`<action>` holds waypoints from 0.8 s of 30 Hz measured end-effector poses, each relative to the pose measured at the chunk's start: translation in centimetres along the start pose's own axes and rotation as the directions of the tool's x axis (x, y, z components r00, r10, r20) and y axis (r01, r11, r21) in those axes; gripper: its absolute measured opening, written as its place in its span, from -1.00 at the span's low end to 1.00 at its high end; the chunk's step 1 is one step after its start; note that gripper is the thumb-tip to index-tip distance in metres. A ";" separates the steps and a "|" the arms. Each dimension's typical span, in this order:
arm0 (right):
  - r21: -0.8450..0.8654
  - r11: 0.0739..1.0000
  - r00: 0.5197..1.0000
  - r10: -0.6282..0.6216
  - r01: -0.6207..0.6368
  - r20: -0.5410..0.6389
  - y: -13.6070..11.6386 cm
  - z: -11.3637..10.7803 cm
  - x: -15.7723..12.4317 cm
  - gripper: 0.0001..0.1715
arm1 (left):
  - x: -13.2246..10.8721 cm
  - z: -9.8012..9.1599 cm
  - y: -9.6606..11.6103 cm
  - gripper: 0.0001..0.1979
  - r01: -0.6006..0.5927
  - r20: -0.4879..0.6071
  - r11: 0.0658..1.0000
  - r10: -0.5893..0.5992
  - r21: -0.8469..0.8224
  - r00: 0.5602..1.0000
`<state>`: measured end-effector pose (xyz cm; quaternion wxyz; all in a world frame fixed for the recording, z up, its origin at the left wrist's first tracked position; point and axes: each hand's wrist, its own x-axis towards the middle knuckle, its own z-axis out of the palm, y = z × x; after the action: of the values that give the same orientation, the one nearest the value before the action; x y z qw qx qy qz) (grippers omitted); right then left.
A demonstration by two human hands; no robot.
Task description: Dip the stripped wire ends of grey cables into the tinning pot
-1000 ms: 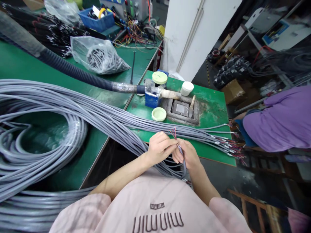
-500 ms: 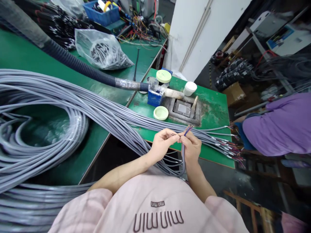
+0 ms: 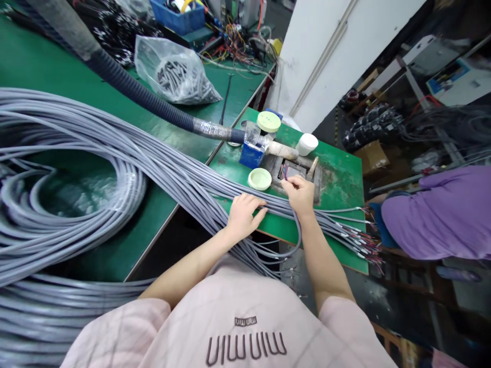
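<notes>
The left hand lies open on a long bundle of gray cables. Its fingers are spread over the top and bent a little, and it is not closed around anything. The right hand is closed tight around one gray cable. This cable hangs down from the hand in a loop, near the front of the person's pink shirt. The end of the cable pokes out just past the top of the right hand, and thin colored wires stick out of it. These wires are right above a square metal solder pot.

Both hands are over a green table. Just past the left hand sits a round pale green lid. Beyond the right hand are a white jar and a jar with a green lid. A small blue box is next to the pot. A black ribbed hose runs over to it.

To the left of the hands is a big coil of gray cables. Behind it is a clear bag of black cable pieces. To the right of the hands, many cable ends lie at the table edge, near a co-worker's purple sleeve.
</notes>
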<state>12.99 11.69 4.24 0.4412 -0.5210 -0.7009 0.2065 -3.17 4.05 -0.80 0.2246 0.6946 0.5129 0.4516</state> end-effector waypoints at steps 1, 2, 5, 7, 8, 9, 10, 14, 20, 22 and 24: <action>-0.022 1.000 1.000 -0.007 0.008 0.017 0.4 0.5 0.7 -0.74 | -0.1 -0.1 -0.5 -0.86 -0.036 -0.014 0.995 0.038 0.091 0.999; -0.047 0.999 0.999 -0.009 0.010 0.034 0.8 1.1 1.4 -0.75 | -0.2 -0.1 -1.0 -0.85 -0.061 -0.024 0.986 0.065 0.156 0.998; -0.147 0.989 0.996 0.022 -0.009 0.088 1.4 2.5 2.8 -0.77 | -0.4 0.1 -1.9 -0.84 -0.108 -0.032 0.965 0.119 0.240 0.992; -0.217 0.976 0.991 0.045 -0.016 0.129 1.6 3.3 3.4 -0.79 | -0.5 0.3 -2.1 -0.84 -0.117 -0.039 0.960 0.132 0.253 0.991; -0.251 0.968 0.987 0.053 -0.014 0.151 1.7 3.6 3.6 -0.80 | -0.6 0.3 -2.1 -0.85 -0.119 -0.044 0.960 0.135 0.255 0.990; -0.285 0.958 0.983 0.059 -0.007 0.174 1.8 3.9 3.8 -0.80 | -0.6 0.3 -2.2 -0.86 -0.121 -0.046 0.959 0.137 0.255 0.989; -0.321 0.947 0.978 0.066 0.001 0.196 1.9 4.1 4.0 -0.80 | -0.6 0.4 -2.2 -0.86 -0.123 -0.048 0.959 0.139 0.254 0.989; -0.454 0.890 0.963 0.081 0.047 0.258 2.4 4.8 4.4 -0.79 | -0.5 0.4 -2.3 -0.87 -0.121 -0.057 0.961 0.139 0.247 0.989; -0.544 0.834 0.947 0.098 0.089 0.305 2.9 5.3 4.4 -0.78 | -0.5 0.4 -2.3 -0.89 -0.135 -0.072 0.960 0.157 0.247 0.985; -0.549 0.830 0.946 0.097 0.096 0.311 2.8 5.3 4.3 -0.77 | -0.5 0.4 -2.3 -0.89 -0.139 -0.080 0.959 0.163 0.247 0.983; -0.541 0.835 0.949 0.085 0.099 0.304 2.6 5.1 4.3 -0.77 | -0.5 0.4 -2.3 -0.88 -0.140 -0.085 0.959 0.165 0.245 0.983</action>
<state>9.90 17.49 1.38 0.1559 -0.5830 -0.7938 0.0755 -4.04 4.54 -2.98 0.0769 0.7295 0.5192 0.4386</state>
